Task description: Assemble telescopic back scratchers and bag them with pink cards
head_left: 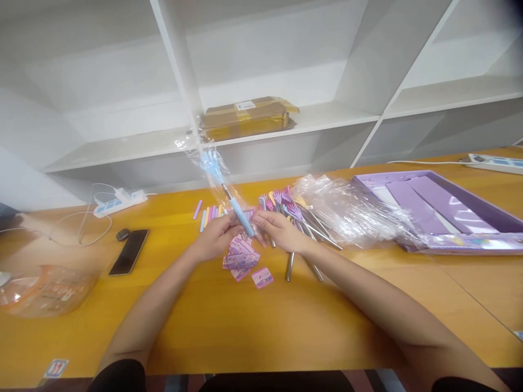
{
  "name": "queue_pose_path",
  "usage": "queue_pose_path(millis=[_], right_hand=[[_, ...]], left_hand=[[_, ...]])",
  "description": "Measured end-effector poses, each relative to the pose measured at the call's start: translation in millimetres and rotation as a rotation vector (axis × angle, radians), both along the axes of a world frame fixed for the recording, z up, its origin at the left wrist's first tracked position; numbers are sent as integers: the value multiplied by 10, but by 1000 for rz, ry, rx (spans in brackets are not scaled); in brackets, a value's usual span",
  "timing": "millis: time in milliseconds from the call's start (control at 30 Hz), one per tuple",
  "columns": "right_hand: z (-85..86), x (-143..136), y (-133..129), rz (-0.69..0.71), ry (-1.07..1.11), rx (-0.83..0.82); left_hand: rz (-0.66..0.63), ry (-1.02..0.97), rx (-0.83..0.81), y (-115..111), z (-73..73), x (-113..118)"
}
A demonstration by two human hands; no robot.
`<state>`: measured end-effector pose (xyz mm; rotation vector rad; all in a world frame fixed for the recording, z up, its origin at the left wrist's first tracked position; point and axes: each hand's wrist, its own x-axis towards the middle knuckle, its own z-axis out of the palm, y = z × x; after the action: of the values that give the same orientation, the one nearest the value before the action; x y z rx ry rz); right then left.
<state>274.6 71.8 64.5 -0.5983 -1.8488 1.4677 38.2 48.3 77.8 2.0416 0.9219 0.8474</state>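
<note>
A blue hand-shaped scratcher (pixel 241 216) with a metal shaft lies slantwise inside a clear plastic bag (pixel 220 163). My left hand (pixel 216 235) is closed round the bag beside the scratcher's blue handle. On the right, my right hand (pixel 281 231) pinches the bag's edge near the handle's lower end. Pink printed cards (pixel 241 256) are piled just below my hands, with a single card (pixel 262 277) apart from them. Behind my left hand, coloured sticks (pixel 210 213) lie in a row. Several scratchers (pixel 290 209) with metal shafts are heaped beyond my right hand.
Clear plastic bags (pixel 351 212) lie right of the scratchers, against a purple box (pixel 441 245). At left are a black phone (pixel 129 252), a power strip (pixel 120 204) with cables and an orange-and-clear plastic container (pixel 53 291). A taped brown parcel (pixel 249 120) sits on the shelf.
</note>
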Motion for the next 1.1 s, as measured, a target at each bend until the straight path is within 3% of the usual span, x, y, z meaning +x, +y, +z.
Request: queue_pose_path(millis=[133,367,467,633,767,933,1100], right_hand=[[75,85,13,-17,-130,155],[38,119,42,118,-310,376],[-29,78,31,179,-354,385],[-77,29,-12,330,-442,358],[-64,44,-3,445,-583,328],[-75,83,47,281,-741,434],[-223,-22,-15,137,-817,562]], left_hand=[[31,-28,-9,-2,53,-36],[346,-464,-90,91,114,-140],[455,-615,-80,100,195,-184],[498,-732,-10,61,323,-135],[535,-754,18,34,345,-76],[527,-688,-3,-22,324,-66],[561,-599,84,-106,331,-60]])
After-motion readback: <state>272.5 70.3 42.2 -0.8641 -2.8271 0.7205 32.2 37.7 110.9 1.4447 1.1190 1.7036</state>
